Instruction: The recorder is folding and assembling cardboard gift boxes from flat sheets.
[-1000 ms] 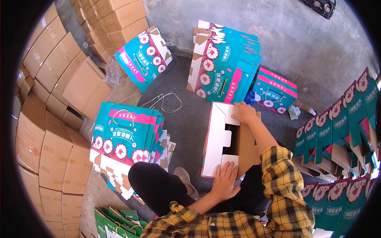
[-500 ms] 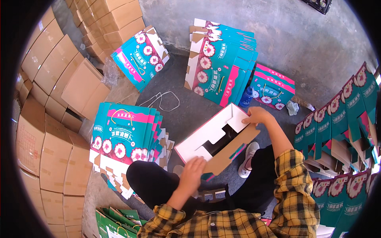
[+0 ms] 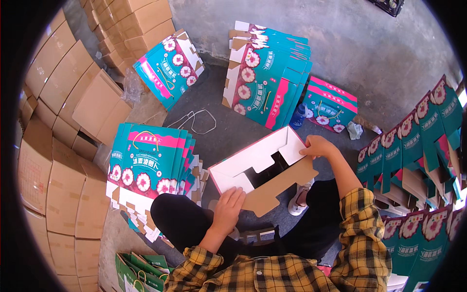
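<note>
Head camera shows me an open carton between both hands. The right hand pinches its far end; the left hand lays close-set fingers over its near corner, thumb hidden, so I can't tell their grip. Beyond the right fingers stands a blue bottle; teal cartons stand left of the left fingers.

White lettering crosses teal cartons and their pink bands; faint red print marks a brown box.
</note>
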A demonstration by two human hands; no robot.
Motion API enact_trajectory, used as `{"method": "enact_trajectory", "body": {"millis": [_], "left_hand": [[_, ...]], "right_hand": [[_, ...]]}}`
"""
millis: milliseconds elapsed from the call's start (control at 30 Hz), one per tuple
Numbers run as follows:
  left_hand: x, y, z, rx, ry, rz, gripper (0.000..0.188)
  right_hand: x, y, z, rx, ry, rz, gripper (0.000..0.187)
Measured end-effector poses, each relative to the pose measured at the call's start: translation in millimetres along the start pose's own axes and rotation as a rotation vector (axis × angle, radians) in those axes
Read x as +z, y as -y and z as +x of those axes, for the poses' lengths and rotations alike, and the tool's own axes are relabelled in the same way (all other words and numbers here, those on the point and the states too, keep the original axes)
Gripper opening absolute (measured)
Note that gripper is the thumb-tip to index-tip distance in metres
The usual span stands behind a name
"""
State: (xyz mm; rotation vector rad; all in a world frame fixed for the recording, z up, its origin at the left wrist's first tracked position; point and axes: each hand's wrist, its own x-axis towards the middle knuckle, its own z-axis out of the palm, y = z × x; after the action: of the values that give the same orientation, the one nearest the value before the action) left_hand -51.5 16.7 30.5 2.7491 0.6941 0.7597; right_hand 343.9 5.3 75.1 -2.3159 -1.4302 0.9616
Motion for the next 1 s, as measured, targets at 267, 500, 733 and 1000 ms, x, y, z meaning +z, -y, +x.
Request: {"method": "enact_trajectory", "body": {"millis": [267,500,733,1000], "left_hand": [[14,-3,9,-0.330,0.027,-0.173,0.036],[22,-14,32,-0.743,-0.157,-0.383,0.067],[29,-11,32,-0.694,-0.149,-0.420,0.071],[44,-9,26,-0.201,0.052,0.148,0.059]], "right_hand": [[10,-1,10,0.016,-0.026,0.018,0.026],[21,36,-13,-0.574,-0.418,-0.243,0.027],[39,33,-16,-0.531,-0.382,-0.221,0.053],[49,44,-14,-0.544,-0.363,-0.393,0.066]]}}
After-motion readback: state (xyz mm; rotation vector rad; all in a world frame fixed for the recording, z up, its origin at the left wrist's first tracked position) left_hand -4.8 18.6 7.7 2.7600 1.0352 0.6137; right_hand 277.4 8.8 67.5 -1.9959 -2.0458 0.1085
